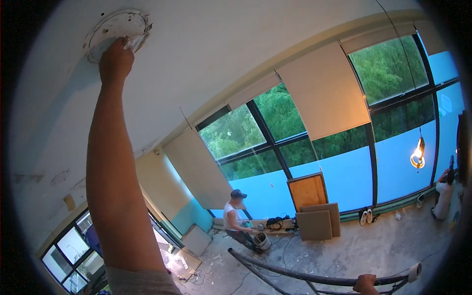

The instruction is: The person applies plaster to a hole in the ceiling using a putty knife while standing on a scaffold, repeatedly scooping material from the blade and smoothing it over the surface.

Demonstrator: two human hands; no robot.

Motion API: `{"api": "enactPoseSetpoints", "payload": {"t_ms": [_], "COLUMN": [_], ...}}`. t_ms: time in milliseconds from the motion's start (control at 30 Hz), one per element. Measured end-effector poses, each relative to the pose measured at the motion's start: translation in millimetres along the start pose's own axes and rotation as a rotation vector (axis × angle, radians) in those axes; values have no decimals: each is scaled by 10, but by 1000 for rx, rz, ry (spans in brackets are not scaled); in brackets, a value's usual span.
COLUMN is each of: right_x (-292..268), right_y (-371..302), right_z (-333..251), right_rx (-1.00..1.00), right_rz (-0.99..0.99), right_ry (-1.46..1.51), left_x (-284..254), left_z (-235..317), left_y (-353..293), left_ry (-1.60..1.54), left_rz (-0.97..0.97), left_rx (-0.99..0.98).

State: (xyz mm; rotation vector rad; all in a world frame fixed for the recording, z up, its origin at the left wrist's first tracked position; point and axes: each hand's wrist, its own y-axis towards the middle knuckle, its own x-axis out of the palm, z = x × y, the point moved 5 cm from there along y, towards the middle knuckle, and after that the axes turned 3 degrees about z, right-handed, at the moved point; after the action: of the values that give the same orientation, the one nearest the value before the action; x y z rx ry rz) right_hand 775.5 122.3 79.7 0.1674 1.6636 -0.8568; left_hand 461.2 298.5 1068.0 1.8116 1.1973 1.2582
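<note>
My left hand (117,61) is raised to the white ceiling (196,54), closed in a fist against a round, rough-edged patch (118,22). A small pale thing (129,44) shows at its fingers; its kind cannot be made out. Pale flat material also lies beside the fist, within the circle. Low at the right, my right hand (366,283) is wrapped round a dark tubular rail (305,276). A whitish piece (415,272) sits at the rail's right end.
Below, a person in a cap (234,216) stands by a bucket (262,241); another person (443,196) is at the far right. A lit bulb (417,156) hangs by the windows. Brown boards (314,225) lean there. Cables and debris lie on the concrete floor (216,275).
</note>
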Motion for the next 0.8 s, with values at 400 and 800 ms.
{"api": "enactPoseSetpoints", "payload": {"t_ms": [400, 800], "right_x": [65, 64], "right_y": [66, 22], "right_z": [10, 16], "right_rx": [45, 12], "right_rz": [-53, 34], "right_ry": [-18, 1], "left_x": [-70, -205], "left_z": [-19, 193], "left_y": [14, 17], "left_ry": [6, 206], "left_rz": [-40, -214], "left_rx": [63, 60]}}
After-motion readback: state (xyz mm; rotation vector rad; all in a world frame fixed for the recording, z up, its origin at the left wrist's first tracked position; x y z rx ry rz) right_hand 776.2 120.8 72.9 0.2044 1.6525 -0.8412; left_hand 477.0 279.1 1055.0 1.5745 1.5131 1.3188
